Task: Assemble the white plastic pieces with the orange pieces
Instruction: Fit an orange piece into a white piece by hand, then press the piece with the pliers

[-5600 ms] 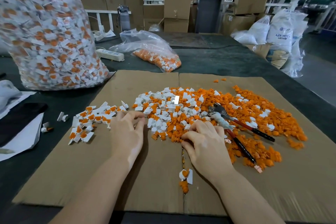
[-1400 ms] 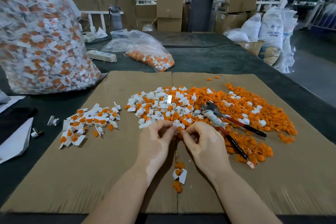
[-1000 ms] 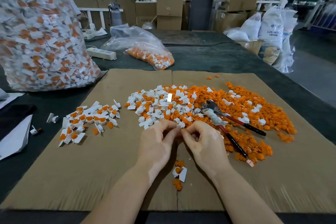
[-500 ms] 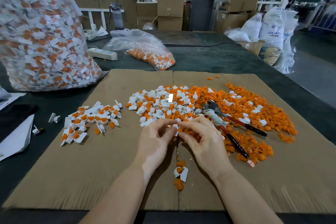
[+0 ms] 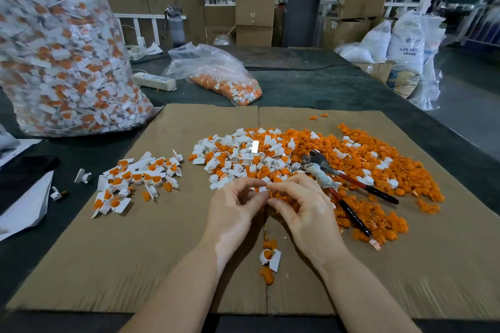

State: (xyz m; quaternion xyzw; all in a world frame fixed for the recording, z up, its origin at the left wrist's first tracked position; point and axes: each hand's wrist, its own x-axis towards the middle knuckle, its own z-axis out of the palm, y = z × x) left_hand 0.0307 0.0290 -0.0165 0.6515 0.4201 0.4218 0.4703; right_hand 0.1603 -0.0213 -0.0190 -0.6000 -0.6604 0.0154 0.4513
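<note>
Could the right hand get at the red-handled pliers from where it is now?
Probably yes. The pliers lie uncovered on the loose pile just beside the right hand, nothing between them. But its fingers pinch a small piece against the left hand, so it must release first.

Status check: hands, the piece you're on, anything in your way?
Left hand and right hand pinch one small white piece between fingertips, above the mixed pile. Pliers lie right of the hands, not blocking.
</note>
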